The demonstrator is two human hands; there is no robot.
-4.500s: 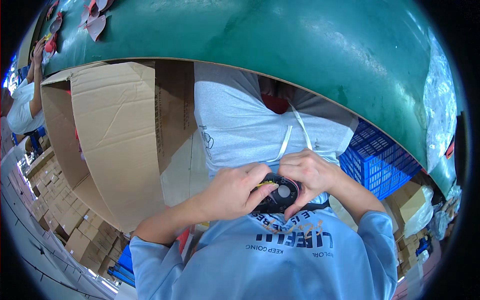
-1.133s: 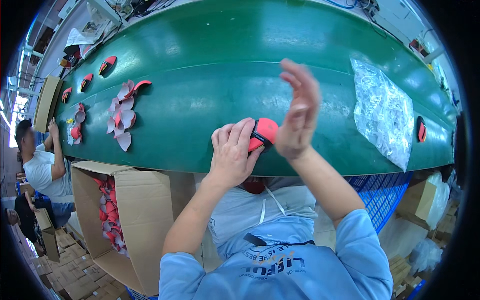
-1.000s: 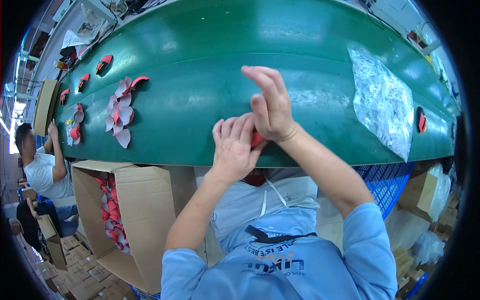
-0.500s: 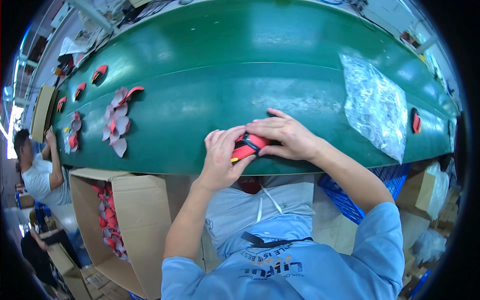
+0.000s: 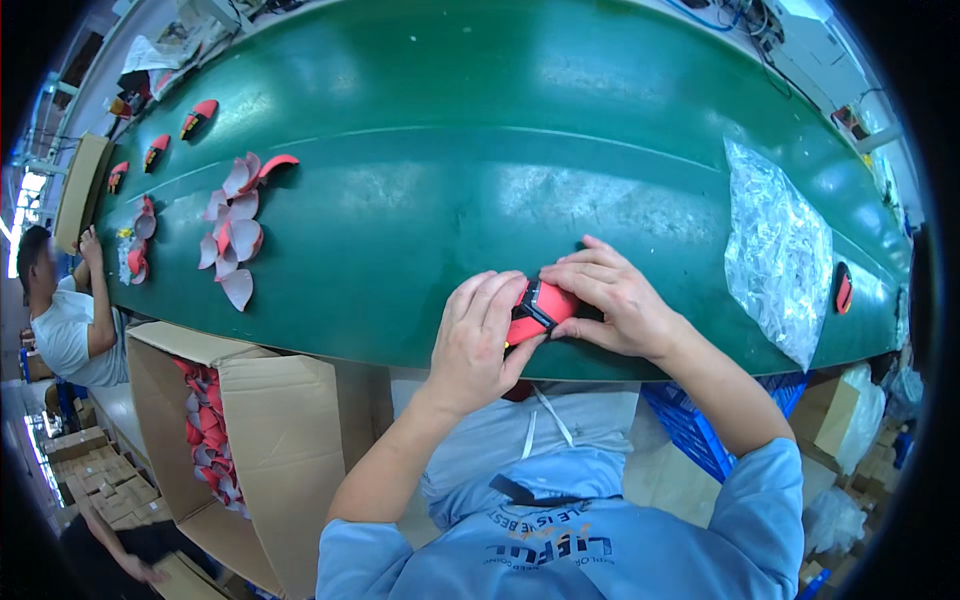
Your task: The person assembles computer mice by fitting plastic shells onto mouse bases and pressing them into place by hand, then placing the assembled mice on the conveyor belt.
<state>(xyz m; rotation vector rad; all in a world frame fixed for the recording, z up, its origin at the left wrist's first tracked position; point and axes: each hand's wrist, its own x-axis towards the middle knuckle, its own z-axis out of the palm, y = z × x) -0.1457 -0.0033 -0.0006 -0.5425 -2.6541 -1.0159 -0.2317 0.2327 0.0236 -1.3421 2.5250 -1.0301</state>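
Note:
Both my hands grip a rounded red-and-black plastic piece (image 5: 536, 310) at the near edge of the green table. My left hand (image 5: 478, 335) wraps its left end, with the thumb along the near side; a bit of yellow shows by that thumb. My right hand (image 5: 620, 300) holds the right end, fingers over the top and thumb beneath. Black bands cross the red surface between the hands. The underside is hidden. Loose curved red shells (image 5: 240, 240) with pale insides lie in a cluster to the left.
A clear plastic bag (image 5: 775, 250) lies at right, beside another red-and-black piece (image 5: 844, 288). Several similar pieces (image 5: 199, 119) stand far left. An open carton (image 5: 285, 420) of red shells stands below the table's left edge, a blue crate (image 5: 690, 425) below right. A co-worker (image 5: 75, 310) is at far left.
The view has shifted somewhat. My hands and the red-and-black piece appear slightly farther right and lower, with both hands still gripping it.

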